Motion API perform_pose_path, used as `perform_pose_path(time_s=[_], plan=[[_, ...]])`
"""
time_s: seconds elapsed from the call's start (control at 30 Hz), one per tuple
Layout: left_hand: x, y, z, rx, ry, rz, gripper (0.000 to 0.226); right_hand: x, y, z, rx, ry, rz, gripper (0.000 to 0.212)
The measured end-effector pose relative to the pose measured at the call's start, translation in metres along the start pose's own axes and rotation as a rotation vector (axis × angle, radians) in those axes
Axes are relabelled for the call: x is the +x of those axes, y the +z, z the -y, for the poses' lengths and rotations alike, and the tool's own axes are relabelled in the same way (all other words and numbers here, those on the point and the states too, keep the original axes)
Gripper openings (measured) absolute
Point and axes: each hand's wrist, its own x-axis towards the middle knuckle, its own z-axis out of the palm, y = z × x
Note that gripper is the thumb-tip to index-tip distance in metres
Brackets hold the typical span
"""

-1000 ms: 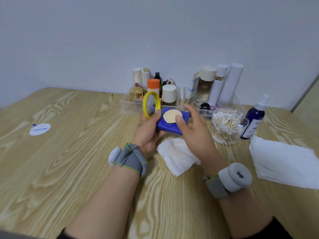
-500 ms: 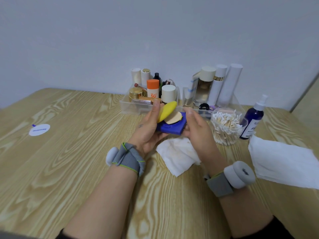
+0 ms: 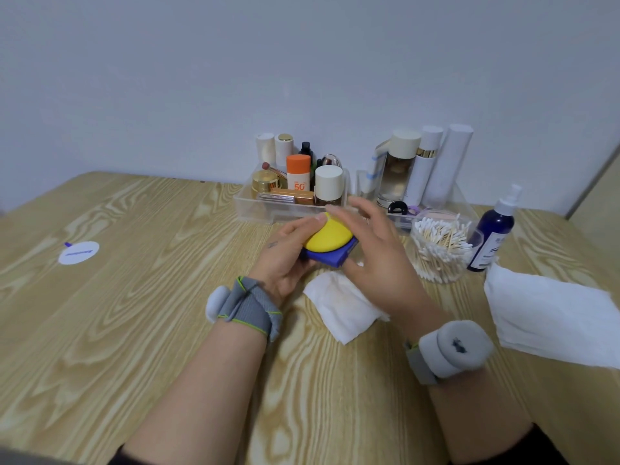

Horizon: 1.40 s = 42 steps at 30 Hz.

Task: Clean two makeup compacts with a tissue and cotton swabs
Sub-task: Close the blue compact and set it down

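A blue compact (image 3: 328,259) with a yellow lid (image 3: 328,237) is held just above the middle of the frame.

The compact is gripped by the left hand (image 3: 281,263), with the thumb laid on the closed lid. The right hand (image 3: 375,260) is held open just beside the compact, fingers spread and blurred; whether its thumb touches the blue corner cannot be told. A folded, stained tissue (image 3: 342,307) is seen on the wooden surface (image 3: 134,313) right under the hands. A clear jar of cotton swabs (image 3: 439,250) is placed to the right, with a dark blue spray bottle (image 3: 493,236) beside it. A bigger white tissue (image 3: 553,317) is spread at the right edge. A clear tray (image 3: 255,209) of bottles is set behind the hands.
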Motion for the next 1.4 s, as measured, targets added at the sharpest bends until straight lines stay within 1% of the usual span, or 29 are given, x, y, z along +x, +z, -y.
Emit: perform_pose_path(time_s=[0.03,0.1,0.2,0.23,0.27,0.4,0.5,0.6,0.83,0.93,1.0,1.07,1.17,1.23,1.3,1.4], plan=[[-0.001,0.000,0.000,-0.023,-0.005,-0.001,0.009,0.001,0.000,0.000,-0.023,-0.041,-0.010,0.068],[0.000,0.000,0.000,-0.097,-0.035,0.003,0.017,0.002,-0.001,0.000,0.017,-0.078,-0.065,0.061],[0.001,-0.002,-0.001,-0.231,-0.091,-0.022,0.042,0.003,-0.006,-0.001,0.002,-0.121,-0.130,0.054],[0.001,-0.002,-0.001,-0.263,-0.105,-0.025,0.046,0.003,-0.008,-0.001,-0.015,-0.134,-0.133,0.053],[0.001,-0.002,0.000,-0.275,-0.116,-0.025,0.045,0.003,-0.009,-0.001,-0.025,-0.144,-0.129,0.053],[0.000,-0.002,0.000,-0.257,-0.140,-0.020,0.028,0.003,-0.008,0.002,-0.026,-0.200,-0.130,0.045],[-0.001,-0.001,-0.001,-0.279,-0.147,-0.023,0.025,0.003,-0.009,0.002,-0.033,-0.211,-0.163,0.035],[0.000,0.000,0.001,-0.257,-0.150,-0.025,0.025,0.002,-0.009,0.003,-0.075,-0.187,-0.179,0.030],[0.001,0.000,0.002,-0.212,-0.149,0.035,0.046,0.001,-0.008,0.004,-0.074,-0.096,-0.188,0.031],[0.002,0.000,0.002,-0.169,-0.135,0.052,0.033,0.000,-0.005,-0.001,-0.030,-0.071,-0.123,0.042],[0.001,0.000,0.002,-0.131,-0.107,0.056,0.027,0.000,-0.003,-0.003,-0.024,-0.094,-0.070,0.048],[0.001,-0.001,0.002,-0.074,-0.073,0.050,0.025,-0.001,0.000,-0.003,-0.097,-0.132,-0.039,0.050],[0.002,-0.001,0.006,-0.021,-0.027,0.032,0.034,-0.003,-0.001,-0.001,-0.141,-0.127,-0.094,0.050],[0.004,-0.001,0.006,0.080,0.059,-0.059,0.037,-0.003,-0.003,-0.001,-0.132,-0.090,-0.144,0.050],[0.006,-0.003,0.005,0.184,0.198,-0.181,0.037,-0.002,-0.003,-0.002,-0.105,-0.037,-0.161,0.047],[0.017,-0.018,0.003,0.309,0.370,-0.384,0.025,-0.001,-0.002,-0.003,-0.042,0.042,-0.194,0.044]])
